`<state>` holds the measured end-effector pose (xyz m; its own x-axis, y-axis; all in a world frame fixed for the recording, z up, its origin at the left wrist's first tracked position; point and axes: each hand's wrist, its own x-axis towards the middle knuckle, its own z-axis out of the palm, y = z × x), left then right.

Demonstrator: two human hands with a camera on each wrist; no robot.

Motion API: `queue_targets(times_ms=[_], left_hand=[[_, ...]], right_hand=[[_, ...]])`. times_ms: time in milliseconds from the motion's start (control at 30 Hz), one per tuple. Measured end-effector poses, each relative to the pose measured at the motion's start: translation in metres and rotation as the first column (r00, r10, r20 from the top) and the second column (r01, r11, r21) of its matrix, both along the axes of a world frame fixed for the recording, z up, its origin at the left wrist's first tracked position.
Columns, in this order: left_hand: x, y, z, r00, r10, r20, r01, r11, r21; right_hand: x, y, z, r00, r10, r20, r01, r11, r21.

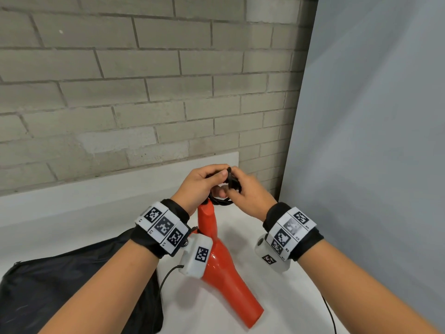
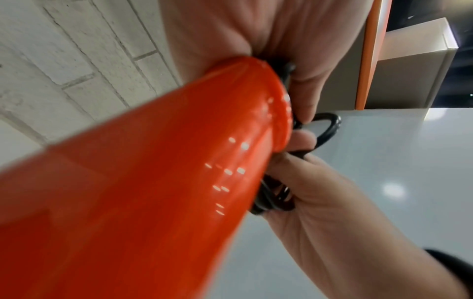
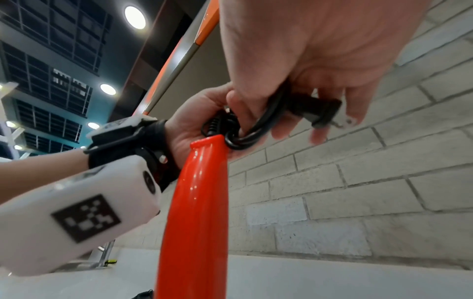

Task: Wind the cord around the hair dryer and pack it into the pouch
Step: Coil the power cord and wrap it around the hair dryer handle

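Note:
The orange-red hair dryer (image 1: pixel 224 276) stands tilted over the white table, nozzle toward me and handle end (image 3: pixel 204 145) up. Its black cord (image 1: pixel 222 201) is gathered in loops at the handle end. My left hand (image 1: pixel 216 175) cups that end and pinches the loops (image 3: pixel 217 123). Meeting it from the right, my right hand (image 1: pixel 231 188) hooks a cord loop (image 3: pixel 263 123) with its thumb and holds the plug (image 3: pixel 317 110) against its fingers. In the left wrist view the handle (image 2: pixel 153 172) fills the frame, with cord loops (image 2: pixel 329 126) beyond. The black pouch (image 1: pixel 72 285) lies at lower left.
A grey brick wall (image 1: pixel 144 92) rises close behind the white table (image 1: pixel 72 213), and a pale blue-grey panel (image 1: pixel 373 141) closes the right side. Thin black cables (image 1: pixel 330 314) hang from the wrist cameras near the table's front.

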<state>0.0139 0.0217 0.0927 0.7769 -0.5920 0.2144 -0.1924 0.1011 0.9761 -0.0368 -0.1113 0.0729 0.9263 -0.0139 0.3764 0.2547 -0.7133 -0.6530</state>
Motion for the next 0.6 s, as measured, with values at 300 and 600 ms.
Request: queue_targets(times_ms=[300,600], left_hand=[[0.002,0.002,-0.001,0.999,0.038,-0.013,-0.038,0.999,-0.009],[0.005,-0.001,0.001,0.998,0.059,0.023,-0.061,0.993,0.103]], right_hand=[[-0.005,-0.023,-0.015,0.999,-0.008,-0.036,0.002,0.986,-0.164],[-0.004,-0.028,0.014,0.932,-0.33,0.149,0.362,0.853,-0.376]])
